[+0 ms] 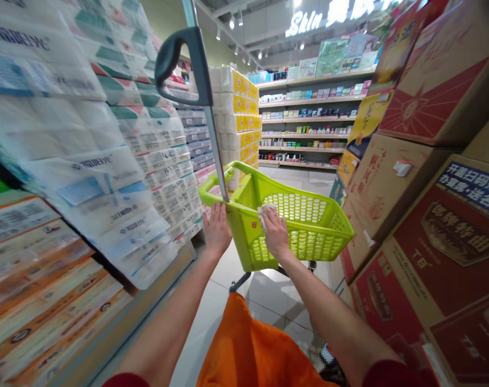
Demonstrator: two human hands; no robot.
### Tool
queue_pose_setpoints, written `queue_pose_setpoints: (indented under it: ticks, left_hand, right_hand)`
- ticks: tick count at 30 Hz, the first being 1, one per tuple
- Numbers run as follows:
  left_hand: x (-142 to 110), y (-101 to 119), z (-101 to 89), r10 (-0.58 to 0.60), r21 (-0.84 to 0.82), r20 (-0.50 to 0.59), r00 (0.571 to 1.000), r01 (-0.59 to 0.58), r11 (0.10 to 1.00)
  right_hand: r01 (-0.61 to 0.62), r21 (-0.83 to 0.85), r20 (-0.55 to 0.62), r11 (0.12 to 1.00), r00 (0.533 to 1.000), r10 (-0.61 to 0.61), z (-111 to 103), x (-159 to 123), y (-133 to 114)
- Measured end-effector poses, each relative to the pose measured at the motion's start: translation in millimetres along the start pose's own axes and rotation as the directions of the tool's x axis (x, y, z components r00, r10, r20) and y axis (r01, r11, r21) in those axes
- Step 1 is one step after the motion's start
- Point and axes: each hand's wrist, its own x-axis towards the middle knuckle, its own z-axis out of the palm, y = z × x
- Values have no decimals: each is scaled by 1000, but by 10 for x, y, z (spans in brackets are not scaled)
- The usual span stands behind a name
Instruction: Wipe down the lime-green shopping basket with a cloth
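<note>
A lime-green shopping basket cart (248, 242) stands before me, with perforated sides and a tall pole topped by a dark grey handle (204, 70). My left hand (217, 231) lies with straight fingers against the basket's near left corner, just below the rim and the pole's foot. It holds nothing. At the near side's upper rim, my right hand (277, 234) presses a crumpled whitish cloth (264, 211) against the green plastic. Part of the cloth is hidden under my fingers. The inside of the basket shows only in part.
Packs of tissue paper (119, 172) are piled along the left, with yellow-and-white packs (240, 107) farther back. Stacked cartons (425, 215) line the right side. Shelves of small goods (309, 118) stand at the back. An orange garment (244, 349) hangs below my arms.
</note>
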Motion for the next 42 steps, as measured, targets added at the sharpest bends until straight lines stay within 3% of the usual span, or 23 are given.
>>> queue_pose_setpoints:
  ticks: [3, 9, 12, 15, 17, 20, 24, 28, 31, 35, 38, 40, 42]
  left_hand:
    - [11, -133, -14, -46, 16, 10, 999, 46, 999]
    - [-88, -92, -28, -27, 38, 85, 996, 24, 999]
    - [-143, -72, -16, -54, 25, 124, 991, 51, 998]
    - [-196, -34, 16, -72, -10, 166, 983, 75, 997]
    - [-238, -3, 40, -79, -29, 181, 980, 85, 996]
    - [-312, -14, 56, -89, -38, 179, 980, 97, 995]
    - [-413, -186, 35, -122, 3, 152, 981, 123, 992]
    - [-470, -289, 48, -142, 40, 167, 976, 137, 990]
    - [-475, -193, 93, -122, 9, 203, 972, 122, 992]
    - [-464, 60, 130, -136, -144, 211, 968, 168, 975]
    - [-462, 225, 161, -200, -449, 249, 948, 296, 843]
    - [-474, 307, 206, -254, -683, 356, 899, 436, 587]
    - [-508, 377, 272, -231, -785, 528, 817, 574, 235]
  right_hand:
    - [-118, -32, -24, 992, 993, 117, -43, 64, -16]
    - [194, 29, 25, 981, 980, -195, 175, 349, -813]
    - [192, -10, 50, 981, 980, -191, 143, 229, -595]
    - [55, -82, 9, 995, 998, -54, 13, -25, -85]
    - [-6, -101, -42, 995, 999, 2, -37, -124, 75]
    - [125, -65, -61, 990, 990, -129, 44, -73, -129]
    - [367, -9, 23, 930, 930, -366, 340, -53, -558]
    - [451, 11, 201, 893, 873, -443, 522, -439, -432]
    - [437, 4, 167, 899, 886, -432, 390, -545, -261]
    - [384, 50, 10, 922, 923, -385, 73, -296, -276]
    - [224, 183, -44, 957, 975, -219, -22, -265, -289]
    - [76, 309, -57, 948, 996, -61, -31, -368, -248]
    - [-11, 420, -46, 908, 998, 34, -48, -476, -188]
